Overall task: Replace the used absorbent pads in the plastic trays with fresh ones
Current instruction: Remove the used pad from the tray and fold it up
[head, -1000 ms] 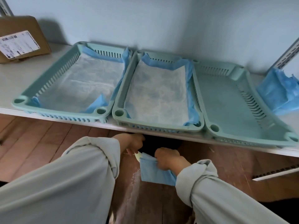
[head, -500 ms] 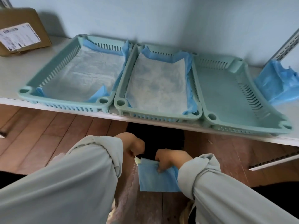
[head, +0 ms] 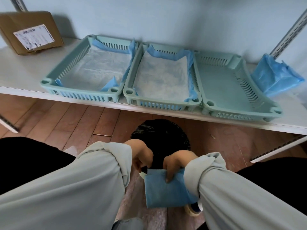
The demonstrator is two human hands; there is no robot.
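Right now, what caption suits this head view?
Right hand holds a folded blue pad below three shelf trays, the rightmost tray bare.

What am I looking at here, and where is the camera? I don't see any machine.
There is no machine: a person wears the camera on the head, so it looks forward and down at their own arms in grey sleeves.

On the white shelf stand three green trays in a row. The left tray and the middle tray each hold a pad with blue edges. The right tray is bare. Right of it lies a crumpled blue sheet, and a cardboard box sits at the far left.

Below the shelf, over the tiled floor, the right hand holds a folded blue pad, its fingers curled over the top edge. The left hand is beside it; what it holds is too hidden to tell. A black bag sits just beyond the hands.
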